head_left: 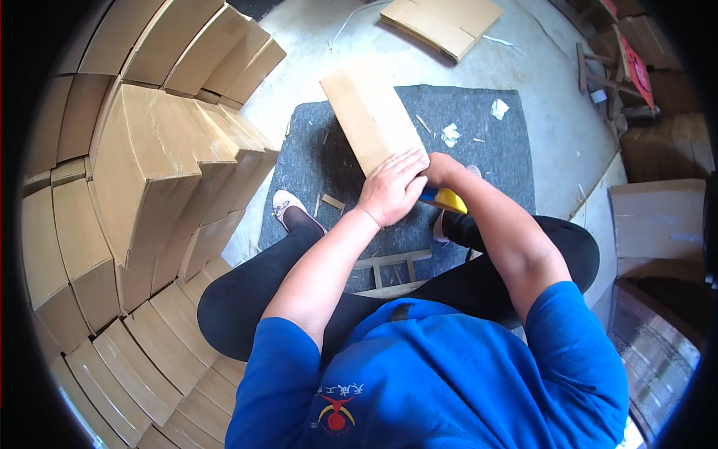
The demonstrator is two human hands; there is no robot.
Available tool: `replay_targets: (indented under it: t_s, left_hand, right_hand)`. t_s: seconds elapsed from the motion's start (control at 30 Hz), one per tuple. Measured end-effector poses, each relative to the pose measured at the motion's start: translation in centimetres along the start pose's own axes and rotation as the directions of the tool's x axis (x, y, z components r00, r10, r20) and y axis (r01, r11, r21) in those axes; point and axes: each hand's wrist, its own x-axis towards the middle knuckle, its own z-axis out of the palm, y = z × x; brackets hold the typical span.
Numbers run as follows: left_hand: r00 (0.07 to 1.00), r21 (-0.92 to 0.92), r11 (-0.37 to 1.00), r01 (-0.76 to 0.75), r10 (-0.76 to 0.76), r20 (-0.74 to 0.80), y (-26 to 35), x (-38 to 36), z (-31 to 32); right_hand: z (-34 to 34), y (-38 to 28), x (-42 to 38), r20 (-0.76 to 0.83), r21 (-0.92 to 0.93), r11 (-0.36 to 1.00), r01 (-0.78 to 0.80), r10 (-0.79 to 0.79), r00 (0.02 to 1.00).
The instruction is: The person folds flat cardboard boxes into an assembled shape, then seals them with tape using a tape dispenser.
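Observation:
A closed, long cardboard box (374,120) stands in front of me on the dark mat, its near end close to my hands. My left hand (393,187) lies on the near end of its top, fingers stretched out flat and close together. Beside that end, touching or very near the box, my right hand (443,169) is closed. Out from under it sticks a yellow and blue tool (451,200); the hand and wrist hide the rest, so its kind cannot be made out.
Stacked cardboard boxes (149,150) rise along the left side. Flattened cardboard (441,22) lies on the floor ahead. Paper scraps (450,135) and small strips litter the dark mat (486,165). A wooden frame (393,269) sits between my legs. More cartons (658,217) stand at right.

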Motion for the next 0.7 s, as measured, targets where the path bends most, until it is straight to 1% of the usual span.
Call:
replay_targets:
  t_s: [0.03,0.07,0.1,0.13,0.17,0.23,0.3,0.33,0.37,0.4,0.43,0.47,0.5,0.57,0.6,0.63,0.67,0.7]
  left_hand:
    - [0.993,-0.105,0.988,0.115,-0.116,-0.008,-0.5,0.8,-0.5]
    - [0.994,0.016,0.998,0.060,-0.058,-0.096,-1.8,1.9,-0.8]
    - [0.991,0.133,0.989,0.060,-0.043,-0.124,-3.6,3.1,-1.2]
    - [0.981,0.288,0.950,0.118,-0.067,-0.181,-5.1,4.5,-1.8]
    - [0.967,0.428,0.885,0.184,-0.086,-0.239,-6.6,5.9,-2.2]
    - [0.910,0.522,0.791,0.319,-0.102,-0.401,-9.9,9.1,-3.1]
    - [0.885,0.474,0.766,0.434,-0.262,-0.385,-13.2,10.9,-3.9]
    - [0.896,0.409,0.811,0.419,-0.297,-0.329,-14.4,11.1,-4.7]
    - [0.906,0.341,0.848,0.407,-0.325,-0.272,-15.0,11.3,-5.2]
    - [0.865,0.381,0.778,0.499,-0.426,-0.264,-13.6,11.3,-6.3]
    - [0.808,0.367,0.720,0.588,-0.502,-0.309,-12.1,11.2,-7.5]
    - [0.742,0.349,0.655,0.670,-0.572,-0.350,-11.1,11.1,-8.3]
    - [0.715,0.287,0.666,0.688,-0.557,-0.423,-12.2,10.2,-8.6]
    - [0.699,0.214,0.700,0.682,-0.536,-0.474,-13.7,7.5,-9.1]
    - [0.703,0.201,0.715,0.669,-0.521,-0.485,-13.3,6.3,-9.3]
    - [0.637,0.121,0.677,0.726,-0.597,-0.487,-12.7,4.8,-9.0]
    - [0.567,0.039,0.630,0.776,-0.669,-0.480,-10.8,3.4,-8.9]
    - [0.543,0.011,0.607,0.795,-0.703,-0.459,-9.5,2.0,-8.4]
  right_hand:
    - [-0.1,0.0,-0.5,0.026,0.014,0.998,-0.054,0.054,0.998]
    - [0.4,0.1,-0.4,0.024,0.007,0.997,-0.076,0.076,0.997]
    - [1.1,0.3,-0.3,0.023,-0.001,0.995,-0.101,0.101,0.995]
    - [0.4,-1.0,-2.4,0.068,-0.058,0.990,-0.132,0.136,0.988]
    - [0.9,-1.2,-2.9,0.090,-0.116,0.987,-0.115,0.126,0.988]
    - [2.0,-2.2,-3.8,0.153,-0.210,0.973,-0.097,0.131,0.979]
    - [2.2,-3.3,-4.8,0.200,-0.237,0.971,-0.030,0.079,0.977]
    - [1.6,-4.0,-5.2,0.178,-0.199,0.978,-0.064,0.101,0.979]
    - [1.3,-3.8,-5.0,0.150,-0.138,0.988,-0.061,0.082,0.985]
    - [0.6,-3.7,-4.8,0.120,-0.077,0.996,-0.055,0.064,0.991]
    - [-0.3,-3.2,-4.8,0.122,-0.029,0.999,-0.030,0.033,0.992]
    - [-0.4,-2.2,-3.6,0.131,-0.021,1.000,-0.020,0.022,0.991]
    - [-2.0,-2.0,-4.5,0.077,0.000,1.000,0.027,-0.027,0.997]
    - [-5.0,-1.6,-5.3,0.069,-0.115,0.993,0.011,-0.003,0.998]
    - [-6.5,-1.8,-6.0,0.060,-0.204,0.979,-0.022,0.035,0.998]
    - [-7.8,-2.1,-6.7,0.047,-0.290,0.955,-0.055,0.072,0.996]
    - [-8.4,-1.9,-6.7,0.029,-0.356,0.931,-0.084,0.101,0.994]
    - [-9.1,-1.6,-6.7,0.009,-0.420,0.900,-0.114,0.129,0.992]
